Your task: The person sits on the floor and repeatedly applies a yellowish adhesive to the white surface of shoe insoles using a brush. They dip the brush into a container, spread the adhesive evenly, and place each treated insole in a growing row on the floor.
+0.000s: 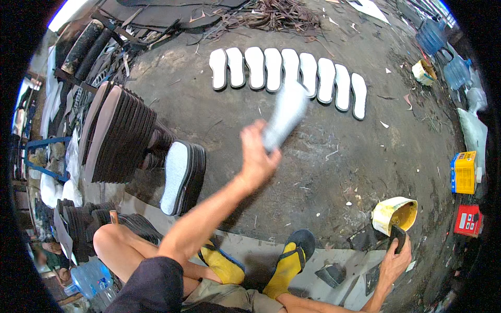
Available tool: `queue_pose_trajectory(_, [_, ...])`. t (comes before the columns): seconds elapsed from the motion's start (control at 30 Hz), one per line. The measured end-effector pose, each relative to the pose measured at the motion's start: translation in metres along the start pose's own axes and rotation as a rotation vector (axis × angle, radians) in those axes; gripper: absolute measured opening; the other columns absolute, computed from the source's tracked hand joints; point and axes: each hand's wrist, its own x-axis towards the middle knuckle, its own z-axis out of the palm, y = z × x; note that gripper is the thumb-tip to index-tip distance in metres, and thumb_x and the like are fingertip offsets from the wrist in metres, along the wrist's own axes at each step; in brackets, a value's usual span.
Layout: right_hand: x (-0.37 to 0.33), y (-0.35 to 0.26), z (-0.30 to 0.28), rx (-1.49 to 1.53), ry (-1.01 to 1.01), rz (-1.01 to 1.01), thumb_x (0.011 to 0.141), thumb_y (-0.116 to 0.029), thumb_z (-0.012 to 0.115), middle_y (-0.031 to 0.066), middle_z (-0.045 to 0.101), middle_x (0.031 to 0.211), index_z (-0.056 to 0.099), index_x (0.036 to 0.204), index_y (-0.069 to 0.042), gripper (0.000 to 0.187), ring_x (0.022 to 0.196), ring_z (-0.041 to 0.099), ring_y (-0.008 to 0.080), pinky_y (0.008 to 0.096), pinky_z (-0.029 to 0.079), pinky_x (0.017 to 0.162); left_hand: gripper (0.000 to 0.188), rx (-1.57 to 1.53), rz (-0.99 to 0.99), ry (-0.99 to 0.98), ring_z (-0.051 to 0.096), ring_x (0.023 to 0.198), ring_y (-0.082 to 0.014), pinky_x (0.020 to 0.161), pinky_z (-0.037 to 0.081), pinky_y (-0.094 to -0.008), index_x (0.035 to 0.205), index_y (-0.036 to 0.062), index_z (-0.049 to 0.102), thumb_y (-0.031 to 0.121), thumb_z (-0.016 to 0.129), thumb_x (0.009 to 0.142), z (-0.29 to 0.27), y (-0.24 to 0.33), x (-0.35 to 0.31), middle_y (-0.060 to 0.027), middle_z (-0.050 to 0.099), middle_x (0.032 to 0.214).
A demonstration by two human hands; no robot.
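My left hand (pixel 258 156) grips a white-topped shoe sole (pixel 286 115) by one end. The sole is blurred by motion, and its far end overlaps a row of soles on the floor. That row (pixel 254 68) holds several soles with white upper faces and dark edges. My right hand (pixel 395 267) pinches a dark flat piece (pixel 398 237) whose tip reaches the mouth of a tilted white-and-yellow tub (pixel 383 216). Yellowish stuff coats the inside of the tub. Left of my left arm stands a stack of dark soles (pixel 180 175), its top one light grey-white.
A tall pile of brown-black soles (pixel 122 135) stands at the left. Dark scraps (pixel 276 15) lie heaped at the far side. Along the right are a yellow container (pixel 463 172), a red box (pixel 468 220) and blue water bottles (pixel 456 72). My feet in yellow socks (pixel 224 265) are near.
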Motion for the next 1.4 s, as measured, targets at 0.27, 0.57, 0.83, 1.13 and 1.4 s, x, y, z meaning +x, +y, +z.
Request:
queue_pose_trajectory(0.27, [0.005, -0.063, 0.002, 0.110, -0.055, -0.062, 0.101, -0.005, 0.067, 0.0260, 0.076, 0.122, 0.072, 0.134, 0.004, 0.035, 0.115, 0.072, 0.0476, 0.0533, 0.054, 0.102, 0.098, 0.094, -0.924, 0.272, 0.065, 0.131, -0.0399, 0.110, 0.056, -0.0519, 0.152, -0.0020, 0.044, 0.027, 0.099, 0.076, -0.055, -0.227, 0.203, -0.0279, 0.061, 0.145])
queue_pose_trajectory(0.57, [0.011, -0.062, 0.002, 0.087, -0.010, -0.077, 0.106, -0.010, 0.069, 0.0259, 0.076, 0.125, 0.070, 0.135, 0.008, 0.034, 0.115, 0.073, 0.0450, 0.0512, 0.054, 0.102, 0.068, -0.051, -0.855, 0.529, 0.050, 0.137, -0.0486, 0.122, 0.038, -0.0580, 0.144, -0.0043, 0.051, 0.024, 0.080, 0.090, -0.033, -0.129, 0.132, -0.0353, 0.054, 0.141])
queue_pose_trajectory(0.83, [0.008, -0.079, 0.025, 0.256, 0.017, -0.174, 0.111, -0.017, 0.068, 0.0295, 0.078, 0.122, 0.067, 0.138, 0.012, 0.039, 0.106, 0.075, 0.0443, 0.0498, 0.056, 0.099, 0.104, 0.459, -0.499, 0.205, 0.046, 0.148, -0.0474, 0.129, 0.032, -0.0588, 0.164, 0.0024, 0.044, 0.022, 0.093, 0.074, -0.183, 0.042, -0.044, -0.0295, 0.050, 0.155])
queue_pose_trajectory(1.13, [0.001, -0.074, 0.012, 0.324, 0.066, -0.081, 0.107, -0.016, 0.071, 0.0308, 0.076, 0.131, 0.069, 0.138, 0.010, 0.040, 0.121, 0.073, 0.0490, 0.0516, 0.053, 0.107, 0.149, 0.485, -0.866, -0.267, 0.068, 0.134, -0.0493, 0.113, 0.055, -0.0557, 0.180, 0.0279, 0.018, 0.024, 0.109, 0.062, -0.254, -0.030, -0.093, -0.0322, 0.070, 0.144])
queue_pose_trajectory(1.4, [0.045, 0.006, -0.010, 0.257, 0.238, 0.115, 0.104, -0.027, 0.076, 0.0281, 0.080, 0.119, 0.074, 0.133, 0.004, 0.042, 0.111, 0.078, 0.0459, 0.0498, 0.058, 0.098, 0.134, 0.436, -0.614, -0.126, 0.068, 0.137, -0.0468, 0.115, 0.054, -0.0515, 0.179, 0.0266, 0.027, 0.010, 0.100, 0.067, -0.254, -0.003, -0.081, -0.0268, 0.068, 0.152])
